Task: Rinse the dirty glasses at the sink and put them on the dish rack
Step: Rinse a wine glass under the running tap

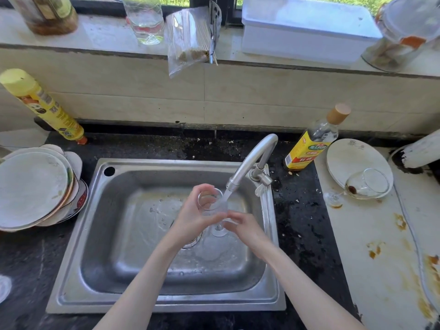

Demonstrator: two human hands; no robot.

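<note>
Glass under running tap.
Left hand (192, 214) grips glass (210, 203) bowl; right hand (245, 228) pinches its stem above sink (100, 234). Second glass (364, 184) lies at 3 o'clock.

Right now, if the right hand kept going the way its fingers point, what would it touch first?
The right hand points up-left at the wine glass held under the tap stream. Its fingertips look already at the stem, so the glass comes first, then the left hand behind it. Depth is unclear.
</note>
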